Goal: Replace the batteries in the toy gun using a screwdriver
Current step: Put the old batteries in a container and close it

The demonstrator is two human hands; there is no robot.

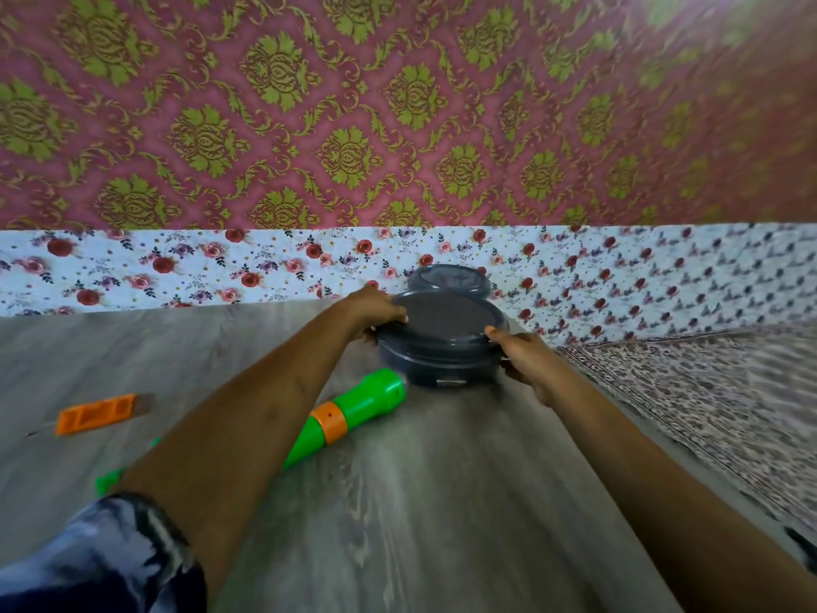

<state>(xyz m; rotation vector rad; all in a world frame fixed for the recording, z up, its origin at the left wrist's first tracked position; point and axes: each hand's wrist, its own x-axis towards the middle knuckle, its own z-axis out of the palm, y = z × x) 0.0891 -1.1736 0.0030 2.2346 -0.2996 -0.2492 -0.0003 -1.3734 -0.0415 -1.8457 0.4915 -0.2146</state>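
Head view looks down at a grey wood floor (442,502). Both hands reach far out in front. The left hand (376,309) grips the left edge of a dark grey round box (442,342), with its fingers curled over the rim. The right hand (521,356) grips the right side of the same box, thumb on top of the edge. The box has a lid on and sits close to the wall. A second round grey piece (451,276) shows just behind the box, but it is too blurry to tell what it is.

The toy gun (353,413) lies on the floor under the left arm, near the box. It is bright green with an orange ring around it, and the arm hides part of it. A flat orange piece (95,413) lies on the floor well to the left, apart from the gun.

A spotty mat (707,413) covers the floor on the right. A strip with red flowers (177,267) runs along the bottom of the wall.
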